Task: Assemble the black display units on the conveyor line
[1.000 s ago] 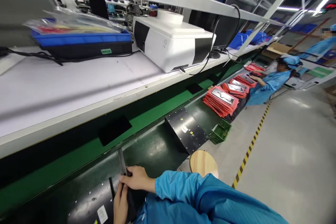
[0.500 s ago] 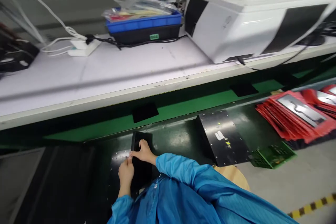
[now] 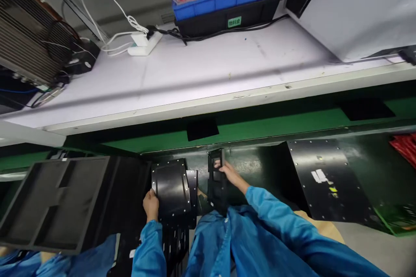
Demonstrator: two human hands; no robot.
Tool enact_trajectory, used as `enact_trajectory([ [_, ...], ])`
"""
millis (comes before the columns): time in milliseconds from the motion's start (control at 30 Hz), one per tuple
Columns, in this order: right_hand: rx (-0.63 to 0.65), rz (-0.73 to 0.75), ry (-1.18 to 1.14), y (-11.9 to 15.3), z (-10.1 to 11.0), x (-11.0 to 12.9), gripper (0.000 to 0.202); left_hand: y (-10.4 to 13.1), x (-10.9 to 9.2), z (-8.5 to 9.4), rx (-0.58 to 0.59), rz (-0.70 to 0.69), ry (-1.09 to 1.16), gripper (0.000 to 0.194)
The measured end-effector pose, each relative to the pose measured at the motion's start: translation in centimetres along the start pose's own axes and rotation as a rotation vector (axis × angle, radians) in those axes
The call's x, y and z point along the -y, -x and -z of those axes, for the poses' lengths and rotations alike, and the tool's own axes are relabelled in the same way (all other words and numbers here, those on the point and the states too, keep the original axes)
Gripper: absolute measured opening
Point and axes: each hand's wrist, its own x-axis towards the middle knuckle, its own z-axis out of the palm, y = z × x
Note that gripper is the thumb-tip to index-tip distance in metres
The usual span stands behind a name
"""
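My right hand [image 3: 232, 176] grips the upper right edge of a dark frame-like piece with openings [image 3: 216, 188], which stands steeply tilted. My left hand [image 3: 151, 205] is closed on the left edge of a glossy black panel [image 3: 170, 186] dotted with small light studs along its border. Partly under that panel, on its right side, lies another black studded sheet [image 3: 194, 190]. A gap of dark green surface separates the panel from the frame-like piece.
At left, a co-worker's hands [image 3: 47, 256] are under a black divided tray [image 3: 78, 190]. Right of me lies a large black studded plate [image 3: 328, 181], near a green crate [image 3: 398, 218]. Ahead, a white shelf [image 3: 195, 73] holds a blue bin [image 3: 227, 2] and a power strip [image 3: 144, 45].
My hands have moved apart, the right one keeping the dark piece, the left now at the panel's left edge. The view has swung left, bringing the divided tray into sight.
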Motion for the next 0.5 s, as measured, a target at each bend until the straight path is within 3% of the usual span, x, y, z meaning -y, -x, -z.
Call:
enact_trajectory([
  [100, -0.243, -0.183, 0.054, -0.9, 3.8, -1.7, 0.029, -1.8, -0.5, -0.9, -0.07, 0.006, -0.103, 0.029],
  [167, -0.387, -0.283, 0.164, -1.4, 5.7, -3.2, 0.03, -3.0, -3.3, -3.0, -0.096, -0.186, -0.091, 0.03],
  [233, -0.475, -0.336, 0.309, -1.7, 7.0, -4.5, 0.027, -4.5, -8.4, -6.2, -0.023, -0.426, -0.017, 0.036],
  [267, -0.501, -0.346, 0.375, -1.9, 7.4, -5.0, 0.026, -5.4, -11.6, -8.1, 0.044, -0.482, 0.017, 0.042],
  [333, -0.524, -0.339, 0.473, -2.1, 8.1, -5.6, 0.026, -6.8, -18.7, -12.0, 0.146, -0.413, 0.037, 0.063],
  [400, -0.543, -0.325, 0.509, -2.1, 8.5, -5.8, 0.032, -7.7, -25.3, -15.9, 0.196, -0.228, -0.022, 0.086],
  [500, -0.622, -0.292, 0.539, -1.1, 9.0, -5.9, 0.037, -8.0, -31.5, -20.1, 0.155, -0.142, -0.186, 0.105],
])
